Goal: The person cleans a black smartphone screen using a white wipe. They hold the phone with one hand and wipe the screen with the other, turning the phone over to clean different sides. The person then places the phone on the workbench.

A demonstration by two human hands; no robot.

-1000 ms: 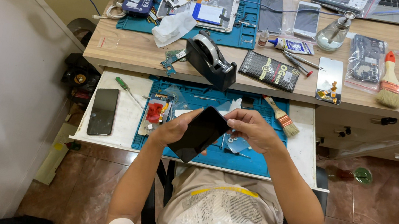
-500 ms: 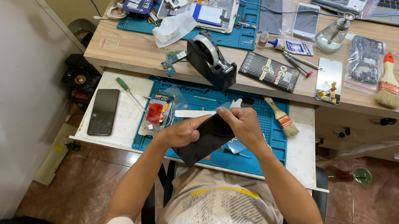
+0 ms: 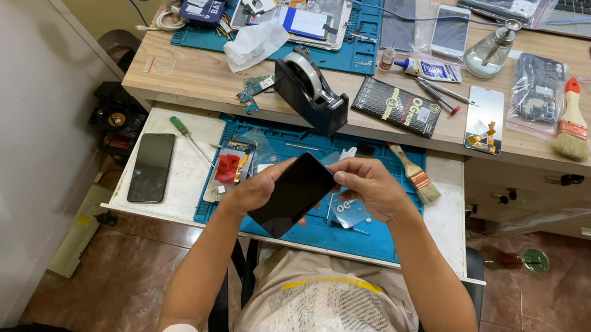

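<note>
Nearest the person, the left hand (image 3: 255, 193) cradles a dark phone (image 3: 293, 193) from below, its fingers curled round the lower edge, while the right hand (image 3: 372, 187) pinches the upper corner between thumb and fingers. The phone is held tilted above the blue mat (image 3: 378, 235) on the pull-out counter (image 3: 179, 173), not resting on it. It looks closed up and whole, so the handling seems well along. An opened part (image 3: 232, 165), a screwdriver (image 3: 188, 136) and a brush (image 3: 414, 174) lie on the counter; another phone (image 3: 152, 167) lies to the left.
</note>
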